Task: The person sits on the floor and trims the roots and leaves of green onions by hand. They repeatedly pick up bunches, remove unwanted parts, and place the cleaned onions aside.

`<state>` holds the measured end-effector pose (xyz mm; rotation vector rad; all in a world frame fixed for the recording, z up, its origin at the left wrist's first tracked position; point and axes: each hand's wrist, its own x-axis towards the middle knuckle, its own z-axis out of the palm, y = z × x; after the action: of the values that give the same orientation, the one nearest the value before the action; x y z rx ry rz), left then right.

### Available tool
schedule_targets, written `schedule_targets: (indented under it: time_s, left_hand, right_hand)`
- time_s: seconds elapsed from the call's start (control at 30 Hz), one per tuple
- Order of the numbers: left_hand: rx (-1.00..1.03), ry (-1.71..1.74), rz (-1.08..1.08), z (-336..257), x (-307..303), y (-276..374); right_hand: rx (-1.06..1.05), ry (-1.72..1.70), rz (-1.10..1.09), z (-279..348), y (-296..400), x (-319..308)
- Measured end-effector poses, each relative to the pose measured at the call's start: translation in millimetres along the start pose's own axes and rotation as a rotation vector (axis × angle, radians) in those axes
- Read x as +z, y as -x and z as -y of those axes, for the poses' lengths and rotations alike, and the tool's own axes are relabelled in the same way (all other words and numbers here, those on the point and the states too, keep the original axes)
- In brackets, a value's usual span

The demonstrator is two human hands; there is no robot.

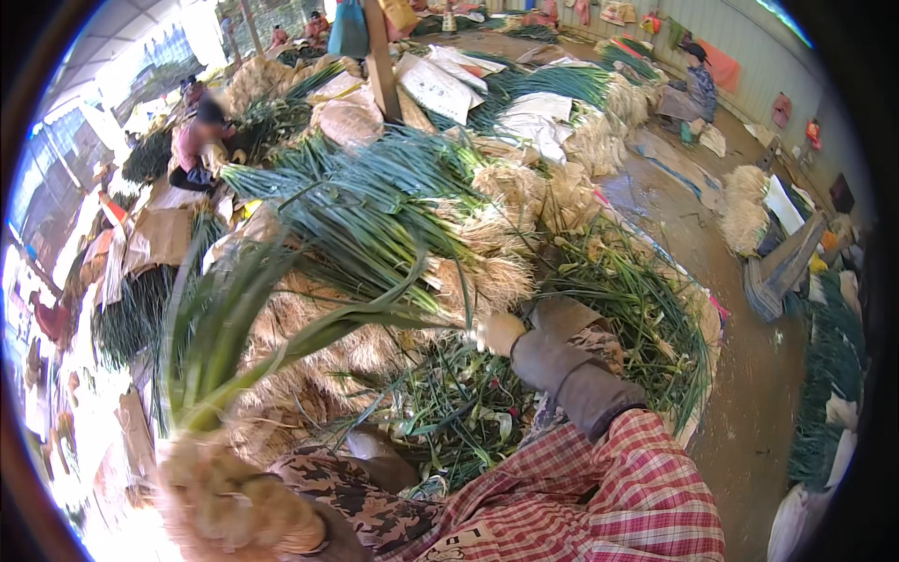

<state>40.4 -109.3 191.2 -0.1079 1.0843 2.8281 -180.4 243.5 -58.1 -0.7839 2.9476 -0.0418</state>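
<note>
At the lower left my left hand [281, 513], blurred by motion, grips a bunch of green onions [205, 390] near its root end. The leaves stand up and away from me. My right hand [500, 334] is closed around the tip of a long green leaf [344, 319], which stretches across from the bunch. Both hands look covered by pale gloves. Just beyond my hands lies a big pile of green onions [393, 204], their pale, stringy roots [491, 281] towards the right. Between my legs is a heap of loose stripped leaves [456, 421].
More leaf trimmings [632, 309] lie on a sheet to the right, beside the wet floor [744, 393]. A wooden post [383, 70] rises behind the pile. White sacks [439, 81] cover further onions. One person [197, 147] squats at left, another [692, 91] sits at back right.
</note>
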Motion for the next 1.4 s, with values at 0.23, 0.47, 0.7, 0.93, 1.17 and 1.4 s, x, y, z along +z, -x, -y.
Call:
schedule_targets:
  time_s: [0.23,0.47,0.7,0.93,1.17,1.4]
  left_hand:
    - [0.408,-0.208,0.406,-144,143,-48]
    - [0.445,-0.279,0.439,-148,174,-73]
    - [-0.018,-0.086,-0.056,40,10,-123]
    - [-0.446,0.447,-0.013,166,-11,-110]
    - [-0.621,-0.158,0.140,162,-14,-95]
    - [-0.221,-0.818,-0.045,22,-10,-43]
  right_hand:
    - [0.258,-0.111,0.580,14,68,19]
    - [0.079,-0.596,0.388,87,32,-83]
    - [-0.107,-1.337,-0.415,88,68,-172]
    - [-0.243,-0.822,-0.517,150,81,-116]
    - [-0.282,-0.381,-0.455,109,57,-55]
    - [-0.073,-2.213,-0.085,97,71,-98]
